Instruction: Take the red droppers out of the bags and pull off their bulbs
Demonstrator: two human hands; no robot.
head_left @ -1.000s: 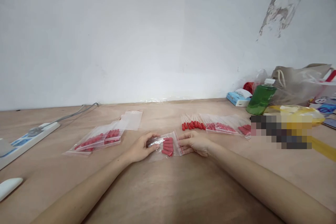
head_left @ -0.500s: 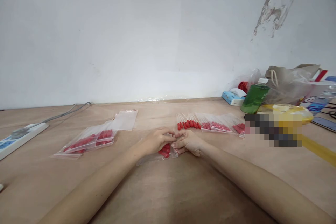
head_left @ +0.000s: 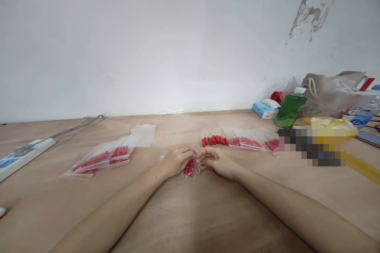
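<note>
Between my hands, low over the middle of the table, is a clear plastic zip bag (head_left: 196, 167) with red-tipped sticks (head_left: 188, 168) in it. From the left my left hand (head_left: 178, 161) curls round the bag, its fingers partly covering the contents. My right hand (head_left: 216, 162) has fingers bent and thumb pinched at the bag's right edge. Just beyond my right hand lies a row of loose red-tipped sticks (head_left: 215, 140), pale stems pointing away. Filled bags (head_left: 251, 143) continue that row to the right.
Left on the wooden table (head_left: 166, 221) are more filled bags (head_left: 97, 161), flat bags (head_left: 142, 135) and a power strip (head_left: 35, 150) with its cable. At the right stand a green bottle (head_left: 290, 108), a tissue pack (head_left: 265, 109) and plastic bags; a phone (head_left: 368, 139) lies there too.
My right hand has shifted slightly right and its fingers have spread a little. The bag with red tips is tilted more upright between the hands. The view moved slightly.
</note>
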